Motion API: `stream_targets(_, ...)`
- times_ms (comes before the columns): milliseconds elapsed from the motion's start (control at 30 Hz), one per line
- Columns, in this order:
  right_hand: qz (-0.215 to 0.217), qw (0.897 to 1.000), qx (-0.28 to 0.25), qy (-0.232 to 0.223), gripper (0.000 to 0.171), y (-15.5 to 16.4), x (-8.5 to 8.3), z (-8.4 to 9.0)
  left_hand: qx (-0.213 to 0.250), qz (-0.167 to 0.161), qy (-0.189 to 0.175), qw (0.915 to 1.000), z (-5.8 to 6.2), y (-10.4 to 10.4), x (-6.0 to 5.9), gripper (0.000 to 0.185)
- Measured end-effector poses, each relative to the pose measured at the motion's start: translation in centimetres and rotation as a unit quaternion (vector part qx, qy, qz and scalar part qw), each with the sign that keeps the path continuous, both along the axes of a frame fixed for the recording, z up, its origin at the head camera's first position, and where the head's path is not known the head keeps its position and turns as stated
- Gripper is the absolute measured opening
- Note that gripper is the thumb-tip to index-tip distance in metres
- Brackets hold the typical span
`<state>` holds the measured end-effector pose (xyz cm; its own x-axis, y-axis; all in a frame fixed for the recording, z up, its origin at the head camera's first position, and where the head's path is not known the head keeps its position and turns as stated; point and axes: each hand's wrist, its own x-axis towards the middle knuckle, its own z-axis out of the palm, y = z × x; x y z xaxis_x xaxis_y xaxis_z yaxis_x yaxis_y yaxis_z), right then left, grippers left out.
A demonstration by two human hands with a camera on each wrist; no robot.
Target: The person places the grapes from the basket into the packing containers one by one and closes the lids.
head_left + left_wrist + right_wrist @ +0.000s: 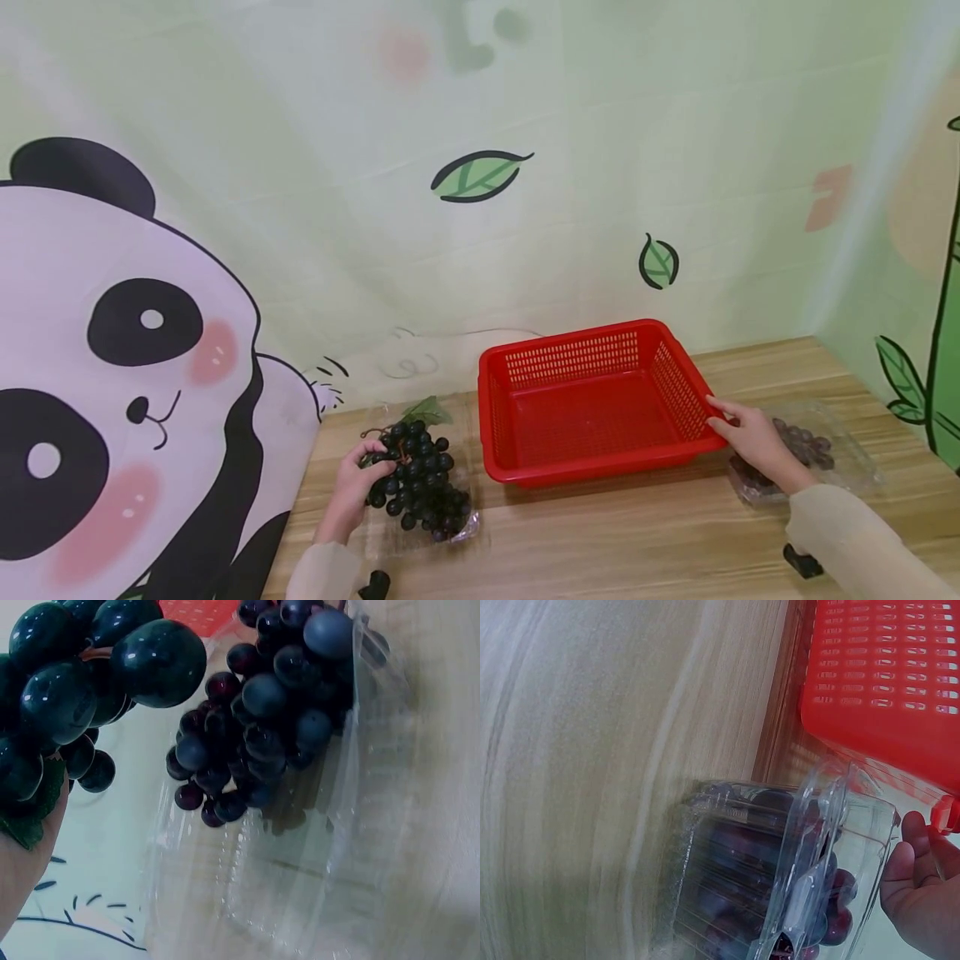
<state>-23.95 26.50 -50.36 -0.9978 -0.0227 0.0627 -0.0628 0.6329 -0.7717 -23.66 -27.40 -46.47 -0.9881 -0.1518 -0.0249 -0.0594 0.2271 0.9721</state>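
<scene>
My left hand grips a bunch of large black grapes, with a green leaf at its far end. It holds the bunch over a clear plastic box on the left of the table. Inside that box lies a second bunch of smaller dark grapes, partly covered by the held one in the head view. With its thumb and fingers, my right hand pinches the right rim of a red plastic basket. Nothing lies on the basket's floor.
Under my right forearm sits another clear plastic box of dark red grapes. A wooden table carries everything. Right behind the basket rises a cloth backdrop printed with leaves, and a printed panda flanks the left edge.
</scene>
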Motion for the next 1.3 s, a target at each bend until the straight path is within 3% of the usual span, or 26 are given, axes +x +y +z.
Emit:
stream_targets(467,0.008,1.000,0.007,0.000,0.048,-0.2,0.3,0.3,-0.007,0.035,-0.021,0.9991,-1.0,-2.4,1.2,0.018)
stream_targets(1300,0.007,1.000,-0.001,-0.012,0.050,-0.2,0.5,0.5,-0.043,0.040,-0.064,0.9962,-1.8,-4.2,2.5,0.015)
